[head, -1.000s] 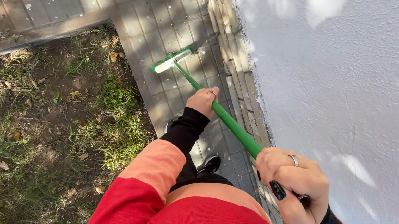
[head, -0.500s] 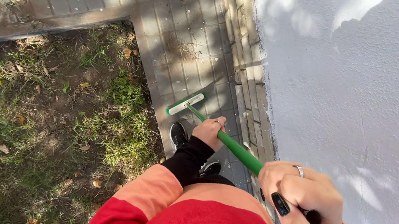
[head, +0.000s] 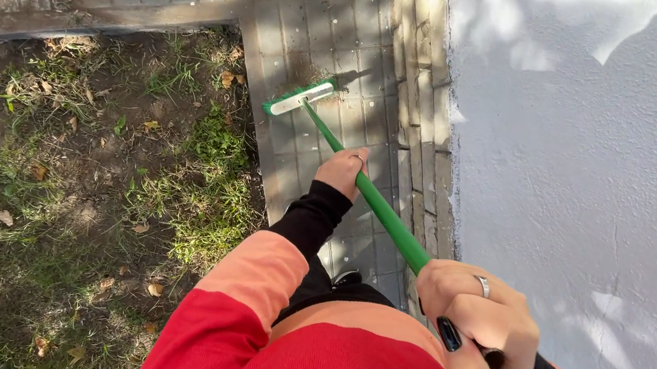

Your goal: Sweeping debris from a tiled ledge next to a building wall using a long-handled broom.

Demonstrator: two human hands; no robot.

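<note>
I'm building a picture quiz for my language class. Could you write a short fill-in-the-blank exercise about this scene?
1. Both hands grip the broom by its long ____ handle.
2. The left hand holds the handle ____ down than the right hand.
3. The broom head rests on the paved ____, beside the grass.
4. The white ____ stands on the person's right.

Missing words: green; lower; path; wall

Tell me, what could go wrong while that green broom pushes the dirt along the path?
The broom head sits near the path's edge, so the dirt pile might spill into the grass. The path is narrow beside the white wall, so the green handle, held by the left hand and right hand, could bump or scrape it.
</note>
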